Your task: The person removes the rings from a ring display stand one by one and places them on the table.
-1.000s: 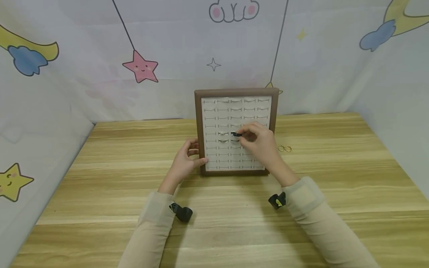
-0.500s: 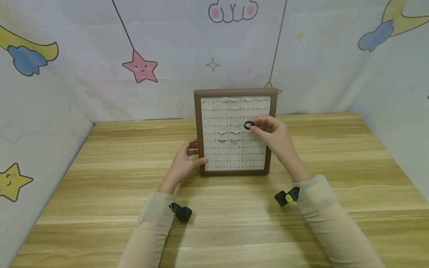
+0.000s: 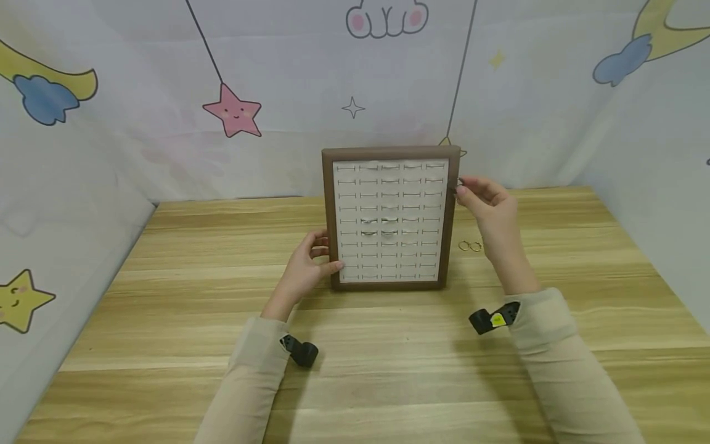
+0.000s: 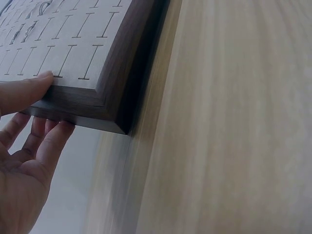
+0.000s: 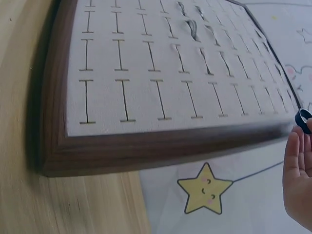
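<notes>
A brown-framed ring tray (image 3: pixel 327 216) with a white slotted insert stands at the middle of the wooden table. My left hand (image 3: pixel 327 256) grips its lower left edge, thumb (image 4: pixel 29 90) on the frame (image 4: pixel 122 87) and fingers beneath. A few silver rings (image 3: pixel 368 221) sit in the middle slots. My right hand (image 3: pixel 461 185) hovers by the tray's upper right edge and pinches a small black ring (image 5: pixel 303 119) at its fingertips, off the insert. The right wrist view shows the tray's corner (image 5: pixel 146 151) with unfilled slots.
Two gold rings (image 3: pixel 471 246) lie on the table just right of the tray. A cartoon-printed cloth backdrop (image 3: pixel 233 111) closes in the back and both sides. Bare wooden tabletop (image 3: pixel 388 370) stretches in front of the tray.
My right hand lifted the black ring out of a middle slot and carried it up and to the right, past the tray's right edge. The left hand and the tray stayed put.
</notes>
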